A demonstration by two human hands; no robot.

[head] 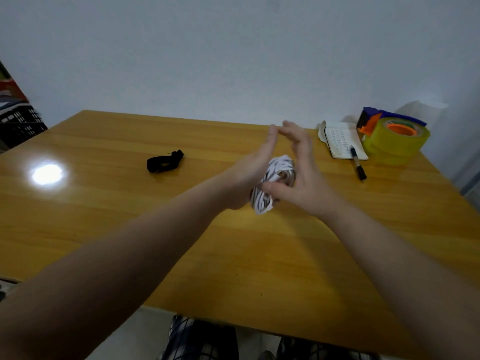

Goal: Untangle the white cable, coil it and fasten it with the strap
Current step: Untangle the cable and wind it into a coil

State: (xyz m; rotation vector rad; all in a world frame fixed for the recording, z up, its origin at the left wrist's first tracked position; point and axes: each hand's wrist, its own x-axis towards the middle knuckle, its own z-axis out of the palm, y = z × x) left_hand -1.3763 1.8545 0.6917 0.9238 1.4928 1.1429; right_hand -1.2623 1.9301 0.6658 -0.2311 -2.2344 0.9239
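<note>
The white cable [280, 168] is a bunched bundle held between my two hands over the middle of the wooden table [130, 216]. My left hand [255, 162] presses its flat palm against the bundle's left side, fingers straight and pointing up. My right hand [305, 178] holds the bundle from the right, its thumb laid across the front strands and its fingers arched over the top. The fingertips of both hands nearly meet above the cable. Both hands are blurred. The black strap [165, 162] lies loosely folded on the table, to the left of my hands and apart from them.
A yellow tape roll in a blue and orange dispenser [394, 137] stands at the back right. An open notebook [342, 140] and a black pen [358, 165] lie beside it. A dark crate [18, 123] sits beyond the table's left corner. Lamp glare marks the table's left side.
</note>
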